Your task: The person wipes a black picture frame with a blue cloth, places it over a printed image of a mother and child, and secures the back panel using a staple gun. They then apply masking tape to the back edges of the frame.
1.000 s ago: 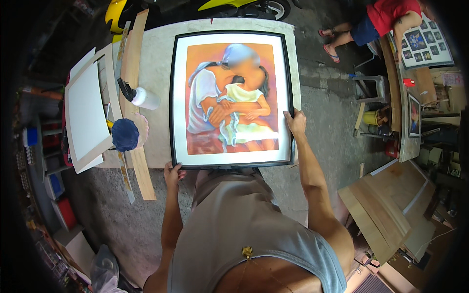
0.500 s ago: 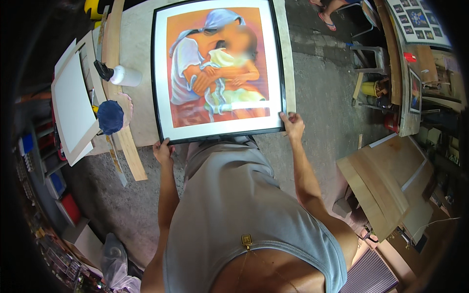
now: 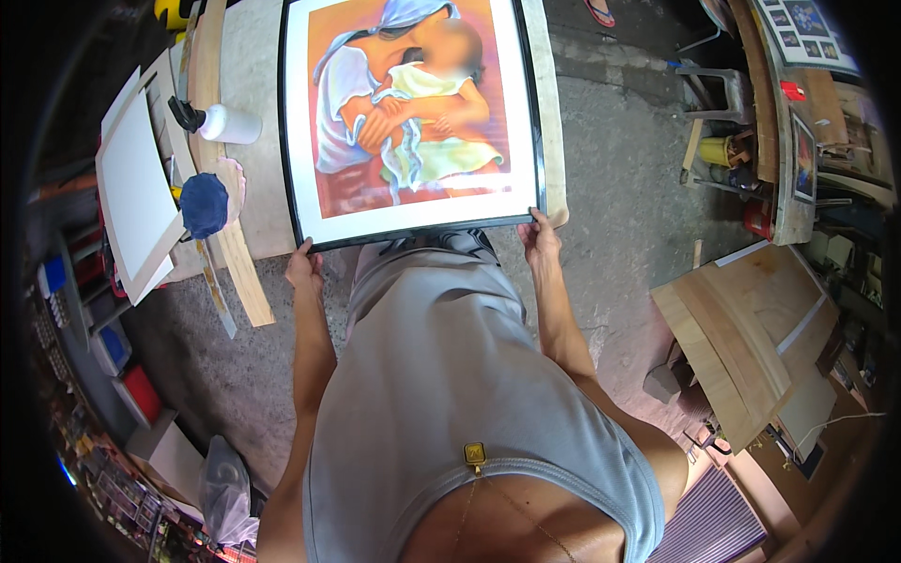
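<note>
A black-framed picture [image 3: 409, 188] with a white mat lies on the worktable, showing a painted figure in a head cloth holding a child. My left hand [image 3: 304, 268] grips the frame's near left corner, thumb on top and fingers curled at the edge. At the near right corner, my right hand [image 3: 541, 240] holds the frame the same way, its fingertips partly hidden beneath. The frame's near edge reaches the table's near edge, just in front of my body.
Left on the worktable [image 3: 253, 202] are a white spray bottle [image 3: 231, 124], a dark blue round cloth pad [image 3: 205, 205], wooden strips [image 3: 246, 281] and white mat boards [image 3: 141, 197]. Plywood sheets [image 3: 751, 338] lean at the right. A grey stool [image 3: 718, 92] stands beyond, near another person's sandalled foot [image 3: 599, 11].
My right hand has shifted from the frame's right side inward to its near right corner. The left hand stays at its corner. The whole view has moved, so the table appears higher.
</note>
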`<state>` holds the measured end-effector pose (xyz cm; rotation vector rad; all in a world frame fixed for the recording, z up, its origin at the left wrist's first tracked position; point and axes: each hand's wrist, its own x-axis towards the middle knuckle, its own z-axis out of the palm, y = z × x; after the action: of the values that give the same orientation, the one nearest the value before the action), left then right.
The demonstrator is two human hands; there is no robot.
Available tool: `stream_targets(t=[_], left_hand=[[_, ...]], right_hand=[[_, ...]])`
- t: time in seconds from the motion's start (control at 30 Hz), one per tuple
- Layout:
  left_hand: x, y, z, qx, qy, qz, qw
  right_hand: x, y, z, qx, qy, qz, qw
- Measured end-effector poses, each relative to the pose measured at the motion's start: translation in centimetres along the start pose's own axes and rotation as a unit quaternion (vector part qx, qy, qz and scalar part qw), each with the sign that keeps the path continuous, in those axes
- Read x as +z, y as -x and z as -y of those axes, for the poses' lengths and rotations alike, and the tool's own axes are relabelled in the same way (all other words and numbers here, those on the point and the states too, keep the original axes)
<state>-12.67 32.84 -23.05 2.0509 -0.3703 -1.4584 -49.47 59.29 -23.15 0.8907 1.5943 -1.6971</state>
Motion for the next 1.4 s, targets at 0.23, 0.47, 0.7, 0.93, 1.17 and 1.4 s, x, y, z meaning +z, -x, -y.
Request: stream_targets(t=[0.23, 0.47, 0.7, 0.93, 1.17, 1.4], left_hand=[[-0.7, -0.6, 1.3, -0.058, 0.116, 0.074, 0.989], [-1.2, -1.5, 1.6, -0.086, 0.157, 0.113, 0.977], [-0.5, -1.1, 1.4, -0.103, 0.185, 0.096, 0.973], [-0.6, -1.6, 2.0, -0.091, 0.215, 0.124, 0.964], [-1.7, -3.0, 3.9, -0.068, 0.237, 0.190, 0.950], [-1.9, -0.7, 1.8, 0.146, -0.080, -0.198, 0.966]], right_hand=[[-0.1, -0.8, -0.3, 0.059, -0.067, 0.046, 0.995], [0.1, -0.2, 0.1, 0.070, -0.073, 0.057, 0.993], [-0.5, -0.9, 0.2, 0.109, -0.085, 0.067, 0.988], [-0.4, -1.0, 0.4, 0.103, -0.076, 0.070, 0.989], [-2.4, -2.6, 0.0, 0.099, -0.026, 0.233, 0.967], [-1.9, -1.1, 1.5, 0.008, 0.190, 0.057, 0.980]])
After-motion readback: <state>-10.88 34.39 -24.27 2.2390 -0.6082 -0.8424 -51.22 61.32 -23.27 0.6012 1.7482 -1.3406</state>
